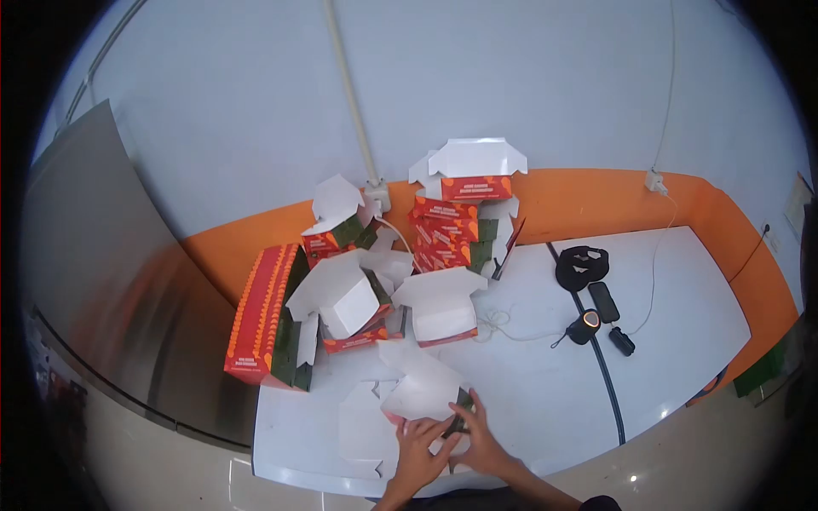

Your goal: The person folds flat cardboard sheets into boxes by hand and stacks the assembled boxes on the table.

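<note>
A partly folded cardboard box [423, 385], white inside with a raised lid flap, is at the table's front edge. My left hand [417, 453] grips its near wall, fingers over the edge. On the box's right side, my right hand [481, 441] has its thumb and fingers closed on the dark green side panel. A flat white cardboard blank [362, 426] lies under and left of this box. Just beyond it stands an open box [443, 311] with a red front.
Folded red-and-green boxes [445, 230] are stacked at the back, with an open box [349, 298] leaning among others. A long red carton [264, 315] stands at left. On the right lie a black strap [583, 268], a black phone-like object [603, 301], a round device [584, 326] and cables.
</note>
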`<state>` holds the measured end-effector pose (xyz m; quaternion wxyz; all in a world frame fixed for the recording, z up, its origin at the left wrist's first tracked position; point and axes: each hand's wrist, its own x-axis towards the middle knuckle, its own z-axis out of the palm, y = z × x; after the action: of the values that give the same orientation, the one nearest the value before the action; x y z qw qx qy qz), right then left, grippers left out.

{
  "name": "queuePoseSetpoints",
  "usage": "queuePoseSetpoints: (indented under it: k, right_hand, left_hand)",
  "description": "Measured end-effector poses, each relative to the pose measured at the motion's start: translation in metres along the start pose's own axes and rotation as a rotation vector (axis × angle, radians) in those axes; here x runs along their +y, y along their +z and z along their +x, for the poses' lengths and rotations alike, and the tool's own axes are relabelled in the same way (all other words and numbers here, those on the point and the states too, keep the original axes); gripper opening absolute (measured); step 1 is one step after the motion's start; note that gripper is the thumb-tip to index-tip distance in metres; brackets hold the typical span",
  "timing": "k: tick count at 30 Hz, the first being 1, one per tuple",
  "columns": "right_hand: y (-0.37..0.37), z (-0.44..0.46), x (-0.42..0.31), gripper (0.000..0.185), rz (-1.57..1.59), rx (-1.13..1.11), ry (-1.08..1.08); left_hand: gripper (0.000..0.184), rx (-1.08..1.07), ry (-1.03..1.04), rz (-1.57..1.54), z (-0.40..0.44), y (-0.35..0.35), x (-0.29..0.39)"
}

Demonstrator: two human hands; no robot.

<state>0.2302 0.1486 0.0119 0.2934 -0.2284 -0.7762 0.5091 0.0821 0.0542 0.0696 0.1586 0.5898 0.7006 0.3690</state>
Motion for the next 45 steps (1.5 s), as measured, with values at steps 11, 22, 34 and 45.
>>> queuePoseSetpoints:
  k: [11, 22, 34, 45]
  right_hand:
    - [-0.121, 0.167, 0.091, 0.115, 0.162, 0.113, 0.012]
    - [-0.041, 0.065, 0.103, 0.097, -0.092, 0.007, 0.209]
    - [0.054, -0.123, 0.109, 0.043, -0.42, -0.147, 0.063]
    - [0.046, -0.085, 0.043, 0.022, -0.185, 0.414, 0.134]
  left_hand:
    - [0.07, -0.459, -0.095, 0.426, -0.113, 0.017, -0.101]
    - [0.044, -0.205, 0.136, 0.233, -0.129, 0.053, -0.159]
    - [0.015, -0.217, 0.203, 0.212, -0.098, 0.054, -0.155]
    - [0.016, -0.273, -0.39, -0.584, -0.055, 0.014, -0.155]
